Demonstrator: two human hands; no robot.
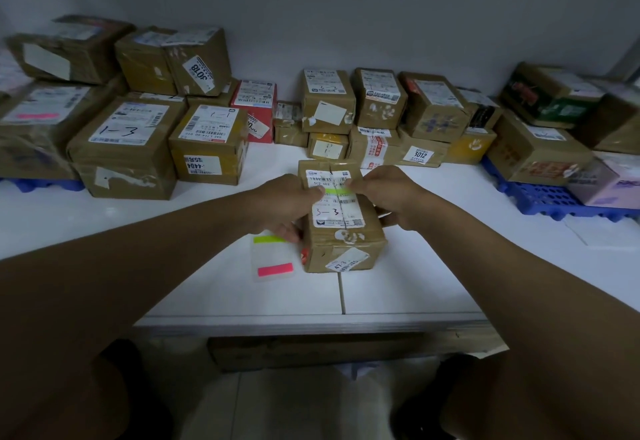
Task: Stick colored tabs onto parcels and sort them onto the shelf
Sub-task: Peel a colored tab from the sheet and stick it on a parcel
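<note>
My left hand (289,205) and my right hand (388,197) meet over the small brown cardboard parcel with the white shipping label marked "3-3" (341,221). The fingertips of both hands pinch the 2 ends of a neon green sticky tab (337,192), which lies across the label. The lower fingers of the left hand also rest on the clear sheet of spare tabs (273,257) — it lies flat on the white table (415,277), just beside the parcel, and carries 1 green strip and 1 pink strip.

I judge the step in hand is the sticking of the tab; whether it is already pressed fully down, I cannot tell. The next move calls for smoothing the tab flat, then gripping the parcel by its sides and carrying it to its place.

Behind, many other taped brown cardboard boxes (128,148) stand in rows against the wall, some on blue plastic perforated pallets (543,197).
</note>
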